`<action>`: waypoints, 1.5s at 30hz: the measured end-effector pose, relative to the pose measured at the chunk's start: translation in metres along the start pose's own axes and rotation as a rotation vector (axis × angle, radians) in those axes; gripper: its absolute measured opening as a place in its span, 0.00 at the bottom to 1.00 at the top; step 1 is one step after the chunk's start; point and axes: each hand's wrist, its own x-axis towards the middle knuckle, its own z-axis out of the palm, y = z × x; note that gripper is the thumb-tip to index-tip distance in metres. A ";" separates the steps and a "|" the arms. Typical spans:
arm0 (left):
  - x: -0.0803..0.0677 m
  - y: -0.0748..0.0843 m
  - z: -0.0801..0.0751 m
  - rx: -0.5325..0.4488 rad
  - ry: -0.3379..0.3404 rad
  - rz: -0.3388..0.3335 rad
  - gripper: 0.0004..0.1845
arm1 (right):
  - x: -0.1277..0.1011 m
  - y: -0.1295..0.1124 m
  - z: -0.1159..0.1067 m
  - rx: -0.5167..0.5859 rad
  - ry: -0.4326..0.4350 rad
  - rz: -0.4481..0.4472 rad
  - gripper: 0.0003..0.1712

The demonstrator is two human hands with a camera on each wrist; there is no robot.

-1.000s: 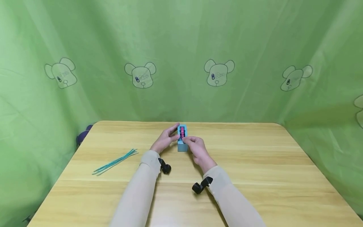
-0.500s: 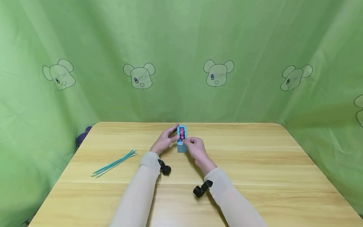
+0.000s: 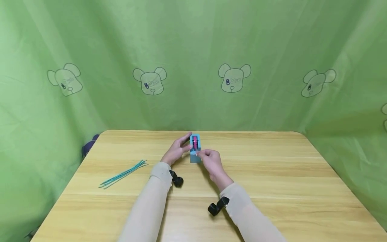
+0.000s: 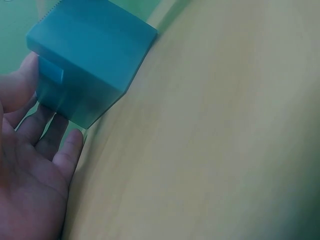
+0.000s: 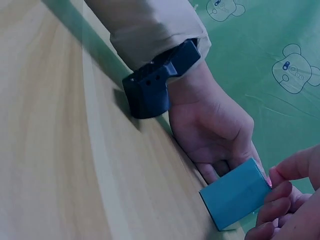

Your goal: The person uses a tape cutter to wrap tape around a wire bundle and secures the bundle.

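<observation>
A small teal box (image 3: 195, 158) with a pink roll (image 3: 195, 142) in its top stands at the middle of the wooden table (image 3: 272, 188). My left hand (image 3: 185, 144) holds the box from its left side, thumb and fingers around it; the left wrist view shows the box (image 4: 90, 60) between thumb and fingers of that hand (image 4: 30, 150). My right hand (image 3: 200, 154) pinches a small pale strip end at the box's near top edge. In the right wrist view its fingertips (image 5: 282, 192) touch the box (image 5: 235, 192), with the left hand (image 5: 215, 130) behind it.
A bundle of thin green strands (image 3: 122, 173) lies on the table to the left. A dark purple object (image 3: 89, 145) sits off the table's far left corner. Green cloth with bear prints (image 3: 232, 77) hangs behind and beside the table.
My right hand has drawn slightly back toward me from the box's top while keeping its pinch. The left hand and the box stay in place.
</observation>
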 end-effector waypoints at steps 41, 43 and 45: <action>0.000 -0.002 0.003 0.040 0.033 0.001 0.35 | -0.052 0.017 0.012 0.144 0.068 0.007 0.13; 0.000 -0.001 0.003 0.039 0.034 0.002 0.36 | -0.057 0.017 0.013 0.131 0.071 0.004 0.13; 0.001 0.000 0.002 0.036 0.030 0.008 0.36 | -0.062 0.017 0.013 0.124 0.074 -0.002 0.12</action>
